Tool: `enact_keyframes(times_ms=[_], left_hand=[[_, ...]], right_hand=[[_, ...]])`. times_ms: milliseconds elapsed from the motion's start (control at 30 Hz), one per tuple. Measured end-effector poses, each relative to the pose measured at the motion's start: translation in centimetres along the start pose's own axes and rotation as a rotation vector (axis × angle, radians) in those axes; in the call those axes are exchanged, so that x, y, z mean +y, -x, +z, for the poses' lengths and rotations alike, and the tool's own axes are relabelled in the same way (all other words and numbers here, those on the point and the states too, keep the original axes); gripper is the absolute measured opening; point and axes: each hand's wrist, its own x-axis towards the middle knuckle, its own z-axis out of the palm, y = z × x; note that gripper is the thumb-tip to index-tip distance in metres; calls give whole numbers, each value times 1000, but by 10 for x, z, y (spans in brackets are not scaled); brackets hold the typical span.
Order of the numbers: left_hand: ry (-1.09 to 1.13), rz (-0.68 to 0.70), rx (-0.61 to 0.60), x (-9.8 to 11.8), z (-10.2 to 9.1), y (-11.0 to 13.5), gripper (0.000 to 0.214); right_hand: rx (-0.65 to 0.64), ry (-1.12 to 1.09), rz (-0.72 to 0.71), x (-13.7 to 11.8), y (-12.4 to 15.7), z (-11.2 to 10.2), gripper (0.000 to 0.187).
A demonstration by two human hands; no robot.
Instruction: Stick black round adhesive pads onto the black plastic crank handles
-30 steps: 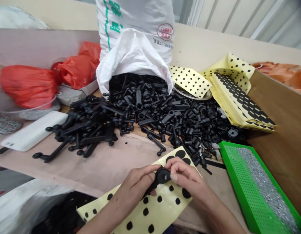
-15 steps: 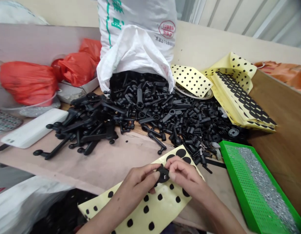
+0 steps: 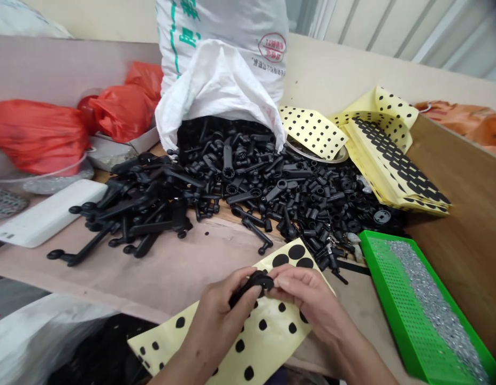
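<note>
My left hand (image 3: 221, 310) is closed around a black plastic part with a round disc end (image 3: 260, 282), held tilted between thumb and fingers. The fingertips of my right hand (image 3: 302, 291) are pinched together at the right edge of this disc. Anything smaller between them is hidden. Below both hands lies a yellow backing sheet (image 3: 272, 345) with round black stickers, large ones at its far corner and small dots elsewhere.
Black crank-shaped parts (image 3: 139, 208) and small fittings spill from a white woven sack (image 3: 219, 85). On the right are a green tray (image 3: 386, 299) of small shiny metal pieces and stacked sticker sheets (image 3: 396, 160). A white oblong device (image 3: 51, 211) and red bags (image 3: 39, 136) are at left.
The black part has turned from showing its disc face to a more edge-on tilt, with more of its body visible in my left hand. My right fingers have shifted slightly down along its edge.
</note>
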Motion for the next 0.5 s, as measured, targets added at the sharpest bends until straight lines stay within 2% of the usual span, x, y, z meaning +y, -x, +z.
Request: enact_keyframes(times_ms=[100,200,233,367,433,500], left_hand=[[99,-53,4,-7,1,-1,28],[179,-88,9,-9,3,-1,29],[188,-93,0,-8,3,-1,30],[177,-116,-56,-2,-3,7,32],[137,-122,-88,-7,-11,19,32],[56,-93,-79,-20,-21,39,30]], right_hand=[[-2,-207,64,7,-2,-2,25],[36,-198,12,8,-1,-1,31],[27,-103,-27,7,0,2,31],[-86,526,-271,1,11,22,25],[-148,674,-304,1,19,32,27],[-267,750,-266,5,26,37,27]])
